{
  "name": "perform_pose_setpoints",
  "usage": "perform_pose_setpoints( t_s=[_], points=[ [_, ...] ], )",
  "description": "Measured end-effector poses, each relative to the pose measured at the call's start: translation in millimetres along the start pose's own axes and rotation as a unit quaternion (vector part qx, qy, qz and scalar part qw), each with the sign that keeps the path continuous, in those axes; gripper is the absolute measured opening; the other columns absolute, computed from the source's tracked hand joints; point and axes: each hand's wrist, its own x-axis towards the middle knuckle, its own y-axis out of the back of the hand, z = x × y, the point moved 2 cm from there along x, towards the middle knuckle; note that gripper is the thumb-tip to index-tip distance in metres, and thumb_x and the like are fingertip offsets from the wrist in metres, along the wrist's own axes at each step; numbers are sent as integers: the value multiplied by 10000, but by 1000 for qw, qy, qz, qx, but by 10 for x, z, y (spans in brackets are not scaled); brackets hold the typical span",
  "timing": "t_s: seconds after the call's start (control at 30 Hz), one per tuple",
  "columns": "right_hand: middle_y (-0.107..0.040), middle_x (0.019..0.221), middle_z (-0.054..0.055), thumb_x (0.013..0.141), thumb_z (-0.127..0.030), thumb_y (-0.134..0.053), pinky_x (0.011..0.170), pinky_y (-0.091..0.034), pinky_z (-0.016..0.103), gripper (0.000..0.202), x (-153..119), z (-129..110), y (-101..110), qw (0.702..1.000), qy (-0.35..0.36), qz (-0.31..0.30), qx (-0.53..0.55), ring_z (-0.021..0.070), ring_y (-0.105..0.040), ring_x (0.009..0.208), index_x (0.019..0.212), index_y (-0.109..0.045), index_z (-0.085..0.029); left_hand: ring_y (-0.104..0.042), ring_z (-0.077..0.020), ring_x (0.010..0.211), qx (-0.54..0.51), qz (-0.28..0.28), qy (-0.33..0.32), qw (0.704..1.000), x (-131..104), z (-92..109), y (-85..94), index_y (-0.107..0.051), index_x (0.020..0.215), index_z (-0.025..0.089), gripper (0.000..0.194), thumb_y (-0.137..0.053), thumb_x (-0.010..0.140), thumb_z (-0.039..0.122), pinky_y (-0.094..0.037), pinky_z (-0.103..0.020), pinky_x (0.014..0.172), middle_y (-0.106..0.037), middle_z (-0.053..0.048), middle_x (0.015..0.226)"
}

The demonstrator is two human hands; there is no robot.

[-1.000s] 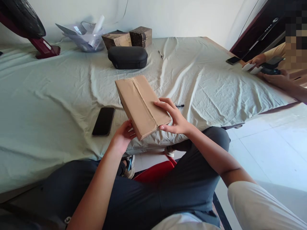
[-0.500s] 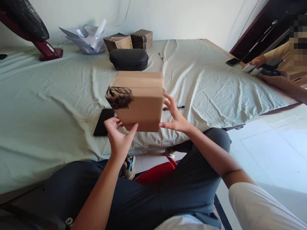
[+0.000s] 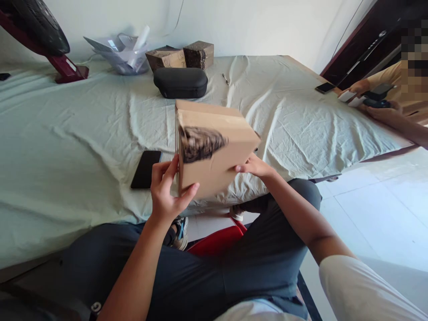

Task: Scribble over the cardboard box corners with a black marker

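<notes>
Together, both forearms reach forward over the person's dark trousers (image 3: 200, 276), the left hand (image 3: 167, 189) with its palm turned inward, the right hand (image 3: 256, 167) slanting in from the near right. On the left, thumb and fingers stand moderately parted and grip the lower left edge of a brown cardboard box (image 3: 220, 156), the thumb on its near face. The right thumb presses that same face toward the right; the other fingers are behind the box, so their spread cannot be told. The box is held tilted above the near edge of a pale green cloth (image 3: 83, 133), a black-marked patch facing the person, and it hides some cloth beyond. Just left lies a black smartphone (image 3: 146, 169). Farther off sit a black zip case (image 3: 180, 83), a pen (image 3: 225, 79), two patterned boxes (image 3: 199, 54) and a clear plastic basket (image 3: 122, 67). At far right, a co-worker's hands (image 3: 359, 86) hold a dark device (image 3: 377, 96).
</notes>
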Motion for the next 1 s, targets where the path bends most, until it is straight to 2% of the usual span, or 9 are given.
perform_pose_setpoints(
  t_s=[0.1,0.2,0.3,0.43,0.6,0.73,0.9,1.0],
  points=[
    [-844,1349,129,741,-978,-804,1161,-661,527,922,49,168,37,998,-36,-46,6,375,-791,1341,1302,-808,-245,-668,-313,1043,-43,-32,-16,998,8,53,65,-676,1617,242,838,-760,924,705,-641,-489,925,-669,-132,1172],
    [-871,1263,125,753,-1044,-722,1134,-674,505,946,75,277,4,995,-66,-81,5,349,-830,1249,1235,-832,-237,-657,-310,1030,-58,-32,-16,998,2,49,92,-641,1666,304,859,-749,926,728,-628,-487,914,-667,-122,1151],
    [-875,1220,120,745,-1060,-712,1132,-672,494,965,81,267,-38,994,-65,-82,0,340,-832,1236,1214,-842,-227,-657,-302,1032,-62,-37,-9,997,0,26,90,-632,1674,328,858,-765,922,719,-621,-477,922,-664,-115,1156],
    [-876,1185,116,722,-1078,-711,1117,-680,505,979,83,243,-38,994,-74,-74,-2,347,-840,1209,1199,-856,-235,-639,-299,1019,-61,-41,-8,997,13,27,95,-643,1663,304,868,-749,924,747,-616,-471,910,-664,-120,1144],
    [-868,1305,144,779,-1065,-672,1152,-661,511,988,103,360,3,993,-72,-88,8,335,-840,1218,1247,-843,-212,-619,-300,1010,-84,-43,-29,995,29,38,100,-641,1673,314,817,-706,978,738,-611,-473,899,-661,-124,1139],
    [-873,1262,147,801,-1060,-650,1170,-657,551,971,112,394,-12,993,-72,-93,26,354,-825,1254,1229,-840,-209,-616,-305,1018,-73,-53,-26,996,12,21,83,-634,1675,306,835,-693,974,755,-616,-474,904,-661,-127,1148],
    [-884,1271,103,805,-982,-737,1226,-635,548,847,118,345,-46,992,-75,-66,71,350,-823,1287,1234,-834,-258,-627,-294,1057,-70,-63,-63,994,14,60,61,-532,1757,324,848,-735,998,645,-620,-447,920,-636,-123,1203],
    [-876,1324,133,802,-984,-739,1221,-635,525,902,142,384,-38,991,-76,-78,80,356,-819,1305,1277,-819,-222,-626,-280,1063,-74,-65,-75,992,30,88,53,-495,1781,328,848,-729,1022,623,-620,-431,926,-616,-114,1206]
  ],
)
